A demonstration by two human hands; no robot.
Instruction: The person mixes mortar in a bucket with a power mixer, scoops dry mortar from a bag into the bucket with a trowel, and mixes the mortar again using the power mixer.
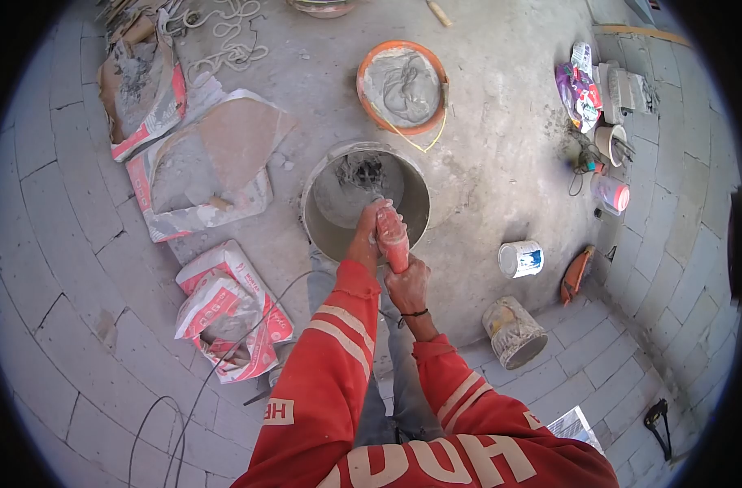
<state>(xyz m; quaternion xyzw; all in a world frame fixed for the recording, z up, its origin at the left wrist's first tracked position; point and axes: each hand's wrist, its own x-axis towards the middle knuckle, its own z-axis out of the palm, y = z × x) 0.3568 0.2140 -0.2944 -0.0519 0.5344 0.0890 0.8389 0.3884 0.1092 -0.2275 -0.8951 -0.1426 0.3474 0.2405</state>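
Both my hands grip a red, dust-covered power drill [394, 242] held over a large mixing bucket [426, 215]. Toward the front of the drill, my left hand [370, 225] is closed around it. My right hand [409, 288] wraps the rear end, nearest my body. Grey powder or mix [336, 195] lies inside the bucket, with a dark, blurred patch near its far wall. Whatever is fitted to the drill's tip cannot be made out clearly. Just beyond stands an orange-rimmed bucket [402, 88] filled with wet grey mortar.
Torn bags of grey powder [249, 281] lie at left, with a power cable [193, 390] trailing past them. To the right are a white tub [520, 259], a crusted bucket [514, 332] and an orange piece [577, 275]. A block wall [672, 187] borders the right side.
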